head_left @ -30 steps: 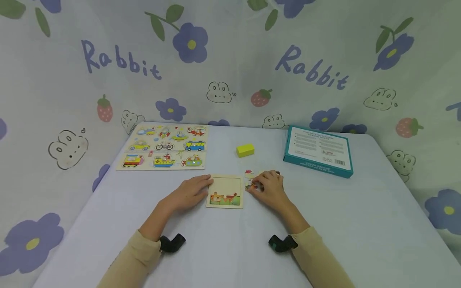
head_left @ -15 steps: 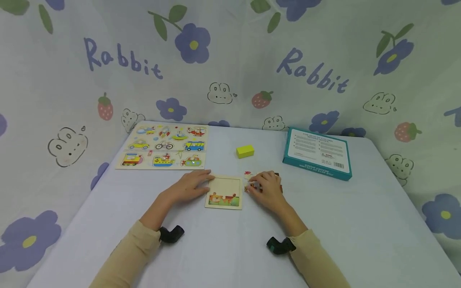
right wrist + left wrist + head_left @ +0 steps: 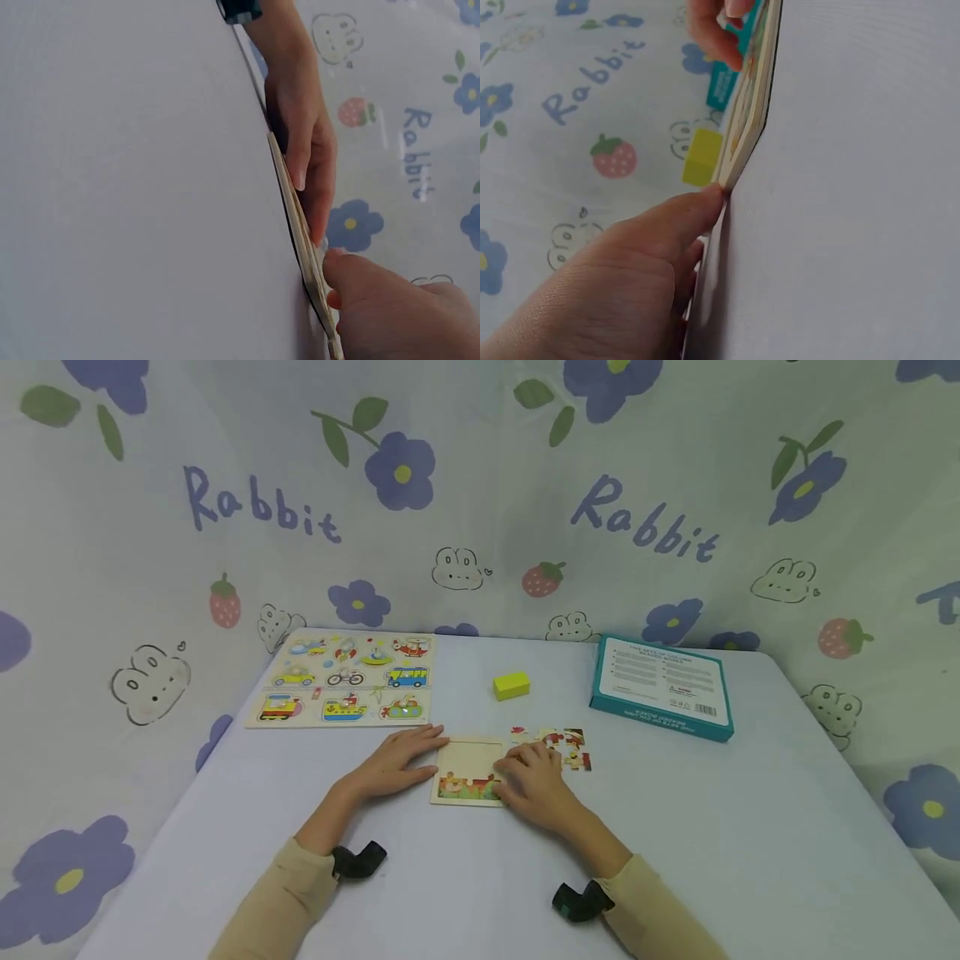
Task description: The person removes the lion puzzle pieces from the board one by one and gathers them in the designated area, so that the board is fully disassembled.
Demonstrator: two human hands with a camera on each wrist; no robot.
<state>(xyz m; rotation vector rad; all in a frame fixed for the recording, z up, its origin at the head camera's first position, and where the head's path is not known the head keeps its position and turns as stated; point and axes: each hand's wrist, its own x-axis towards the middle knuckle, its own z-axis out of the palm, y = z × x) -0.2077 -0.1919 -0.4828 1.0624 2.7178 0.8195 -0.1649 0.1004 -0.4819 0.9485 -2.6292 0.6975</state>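
Observation:
A shallow square wooden puzzle tray (image 3: 468, 745) lies on the table, with animal picture pieces (image 3: 459, 788) along its near side and bare wood behind them. My left hand (image 3: 397, 762) rests at the tray's left edge, fingers extended and touching the rim; the left wrist view shows the thumb against a corner. My right hand (image 3: 536, 785) is over the tray's right edge, fingers bent and fingertips near the picture strip. Whether a piece is between those fingertips is hidden. Loose jigsaw pieces (image 3: 576, 747) lie right of the tray, partly covered by this hand.
A yellow block (image 3: 512, 686) stands behind the tray. Farther left lies a vehicle peg puzzle board (image 3: 341, 681). A teal box (image 3: 663, 689) is at the back right. White cloth covers the table (image 3: 465, 885), with a printed curtain behind.
My right hand has moved left from the loose pieces to the tray's right edge, uncovering more of those pieces. My left hand stays at the left rim. The head view has shifted slightly.

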